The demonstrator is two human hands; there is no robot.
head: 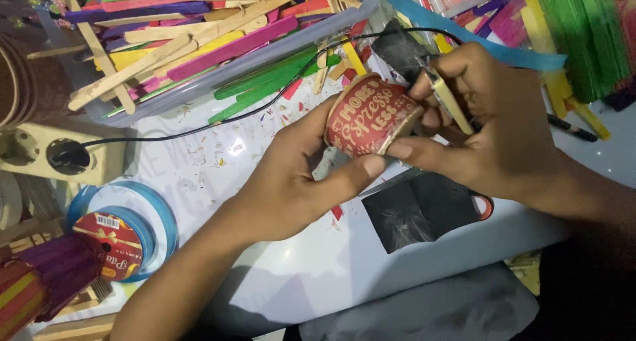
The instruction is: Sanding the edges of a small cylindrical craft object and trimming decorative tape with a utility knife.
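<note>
- Left hand (291, 182): I am seeing it gripping a red paper cup (368, 116), tipped sideways above the white bench (344, 261).
- Right hand (493, 126): pinching a pale stick (449, 102) at the cup's rim.
- Tub of coloured sticks (199, 43): lying behind.

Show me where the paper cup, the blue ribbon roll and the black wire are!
Paper cup (368, 116), head view, on its red side.
Blue ribbon roll (156, 212), head view, on its blue outer edge.
Black wire (199, 126), head view, midway along it on the white table.
</note>
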